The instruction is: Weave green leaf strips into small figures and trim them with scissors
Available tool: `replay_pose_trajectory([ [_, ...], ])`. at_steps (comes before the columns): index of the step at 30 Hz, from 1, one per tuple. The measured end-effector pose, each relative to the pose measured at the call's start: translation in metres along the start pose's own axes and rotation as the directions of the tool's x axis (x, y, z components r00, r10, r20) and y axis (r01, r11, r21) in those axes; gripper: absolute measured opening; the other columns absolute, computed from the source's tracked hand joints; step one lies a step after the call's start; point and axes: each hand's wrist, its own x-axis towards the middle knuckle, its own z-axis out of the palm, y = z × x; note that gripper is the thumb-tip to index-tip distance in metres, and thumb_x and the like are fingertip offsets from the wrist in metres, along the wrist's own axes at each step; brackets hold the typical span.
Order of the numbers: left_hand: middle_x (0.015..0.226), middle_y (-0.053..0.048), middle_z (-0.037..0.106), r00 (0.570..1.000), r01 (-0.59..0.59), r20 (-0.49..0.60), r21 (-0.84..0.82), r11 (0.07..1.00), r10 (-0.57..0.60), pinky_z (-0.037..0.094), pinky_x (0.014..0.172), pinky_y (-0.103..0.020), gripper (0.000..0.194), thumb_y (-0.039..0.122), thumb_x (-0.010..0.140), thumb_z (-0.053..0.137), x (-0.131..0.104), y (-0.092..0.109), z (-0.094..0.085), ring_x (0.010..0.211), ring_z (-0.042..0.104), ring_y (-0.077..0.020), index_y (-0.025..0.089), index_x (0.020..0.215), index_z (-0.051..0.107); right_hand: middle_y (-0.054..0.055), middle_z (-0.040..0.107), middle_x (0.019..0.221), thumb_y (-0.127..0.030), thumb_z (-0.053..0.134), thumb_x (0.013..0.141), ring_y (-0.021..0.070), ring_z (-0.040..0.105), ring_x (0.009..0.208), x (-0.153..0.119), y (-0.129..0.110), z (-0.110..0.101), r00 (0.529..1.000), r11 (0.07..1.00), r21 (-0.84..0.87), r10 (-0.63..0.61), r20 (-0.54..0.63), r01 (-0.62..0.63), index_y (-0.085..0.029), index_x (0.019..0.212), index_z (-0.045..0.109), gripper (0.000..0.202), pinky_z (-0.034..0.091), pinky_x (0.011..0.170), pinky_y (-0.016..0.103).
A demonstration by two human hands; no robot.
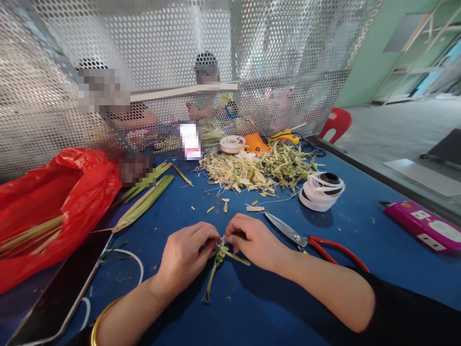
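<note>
A small woven piece of green leaf strips [218, 258] hangs between my hands over the blue table [158, 312]. My left hand [189, 250] pinches it from the left, thumb against fingertips. From the right, my right hand [250, 240] pinches at the same top end, where something thin and pale shows; I cannot make out whether it is thread. One strip sticks out to the right and another points down toward me. Scissors with red handles [306, 240] lie beside my right forearm, blades partly opened.
A heap of leaf trimmings [252, 168] lies at the back, near a white ribbon spool [321, 191]. Left are a red plastic bag [86, 192], long leaves [146, 204] and a dark tablet [65, 293]. A magenta power strip [425, 226] lies right. People sit behind the perforated metal screen [154, 43].
</note>
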Motion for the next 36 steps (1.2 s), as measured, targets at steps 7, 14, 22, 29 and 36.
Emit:
replay_pose_trajectory([
  [7, 0.077, -0.001, 0.063, 0.996, -0.031, 0.081, -0.043, 0.999, 0.034, 0.04, 0.066, -0.022, 0.013, 0.019, 0.089, 0.047, 0.006, -0.004, -0.004, 0.072, 0.057, -0.0119, 0.019, 0.082, 0.058, -0.002, 0.051, 0.077, -0.007, 0.051, 0.082, 0.0099, 0.051, 0.067, -0.003, -0.003, -0.008, 0.997, 0.98, -0.186, -0.058, 0.06, 0.068, -0.018, 0.072, 0.052, 0.014, 0.038, 0.061, 0.022],
  [14, 0.072, 0.0, 0.057, 0.977, 0.192, 0.055, 0.189, 0.963, -0.206, 0.036, 0.063, -0.026, 0.014, 0.019, 0.087, 0.043, 0.005, -0.01, -0.005, 0.068, 0.052, -0.0151, 0.02, 0.076, 0.051, -0.001, 0.055, 0.076, -0.005, 0.052, 0.079, 0.0114, 0.05, 0.067, -0.006, -0.009, -0.023, 0.931, 0.833, -0.478, -0.112, 0.348, 0.279, -0.017, 0.069, 0.055, 0.016, 0.033, 0.069, 0.028],
  [22, 0.061, 0.004, 0.058, 0.852, 0.524, 0.173, -0.304, 0.795, -0.495, 0.037, 0.056, -0.024, 0.014, 0.03, 0.078, 0.055, 0.011, -0.012, -0.002, 0.058, 0.053, -0.0125, 0.019, 0.07, 0.058, 0.002, 0.056, 0.095, -0.003, 0.054, 0.075, 0.0114, 0.055, 0.077, -0.007, -0.013, -0.013, 0.96, 0.945, -0.203, -0.223, 0.172, 0.256, -0.018, 0.071, 0.055, 0.015, 0.039, 0.066, 0.023],
  [29, 0.049, 0.005, 0.054, 0.732, 0.617, 0.383, -0.724, 0.31, -0.563, 0.028, 0.043, -0.019, 0.021, 0.036, 0.075, 0.061, 0.015, 0.0, -0.002, 0.044, 0.044, -0.0069, 0.016, 0.073, 0.058, 0.003, 0.06, 0.092, -0.009, 0.049, 0.081, 0.0088, 0.055, 0.061, -0.005, -0.009, 0.001, 0.972, 0.974, 0.224, -0.08, 0.221, 0.029, -0.018, 0.071, 0.051, 0.013, 0.04, 0.056, 0.022],
  [36, 0.057, 0.005, 0.056, 0.766, 0.575, 0.371, -0.762, 0.299, -0.525, 0.03, 0.043, -0.019, 0.019, 0.033, 0.075, 0.059, 0.012, -0.004, 0.002, 0.043, 0.045, -0.0056, 0.017, 0.069, 0.05, -0.002, 0.051, 0.073, -0.022, 0.045, 0.09, 0.011, 0.047, 0.064, -0.005, -0.011, 0.003, 0.978, 0.982, 0.189, -0.046, 0.203, 0.007, -0.019, 0.074, 0.045, 0.016, 0.038, 0.063, 0.025],
])
